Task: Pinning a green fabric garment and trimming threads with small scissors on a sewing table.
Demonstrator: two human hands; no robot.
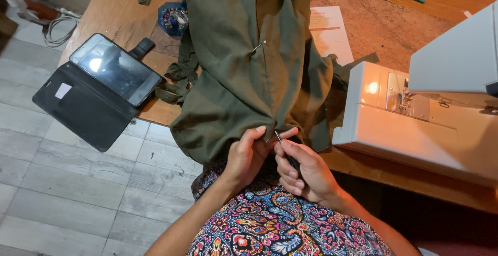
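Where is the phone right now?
In the head view the phone lies at the left, in its open black case on the wooden table's edge, beside the green cloth.

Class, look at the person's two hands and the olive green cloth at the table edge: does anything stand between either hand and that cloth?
Nothing visible does. The left hand already pinches the hem of the olive green cloth, and the right hand holds a thin dark tool whose tip meets the same hem. The white sewing machine stands off to the right.
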